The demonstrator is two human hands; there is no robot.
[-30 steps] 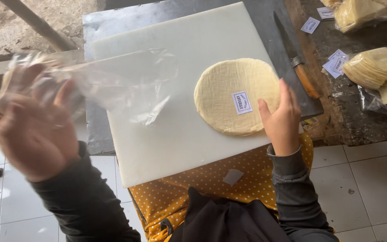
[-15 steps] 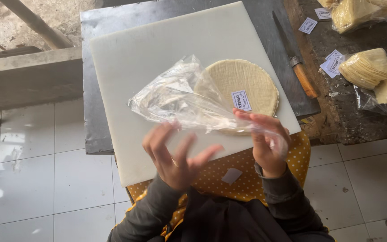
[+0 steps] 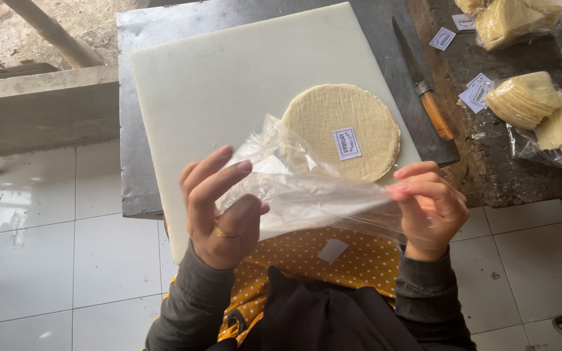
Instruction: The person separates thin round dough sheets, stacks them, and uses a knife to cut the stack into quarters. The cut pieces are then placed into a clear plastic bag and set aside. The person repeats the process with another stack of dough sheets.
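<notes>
Head view, looking down. Both hands hold one clear plastic bag (image 3: 307, 195) stretched between them, low centre of frame, above the near edge of the white cutting board (image 3: 229, 84). Left hand (image 3: 219, 211): thumb and fingers pinched on the bag's left end, gold ring on one finger. Right hand (image 3: 430, 208): fingertips closed on the right end, film pulled taut.

Judgement: to open the mouth cleanly, rub the two layers apart between thumb and forefinger rather than tug; thin film clings and tears easily.

Stack of round flat wafers (image 3: 343, 130) lies on the board just beyond the bag, right of centre, with a small white label on top. Wafers pale yellow, finely grid-textured, thin, probably brittle. Board smooth, matte, rests on a grey metal bench (image 3: 131, 130). Knife with wooden handle (image 3: 424, 84) at the board's right edge. Bagged folded wafers (image 3: 541, 104) and loose labels (image 3: 476, 91), upper right, on a dark rough wooden surface.
</notes>
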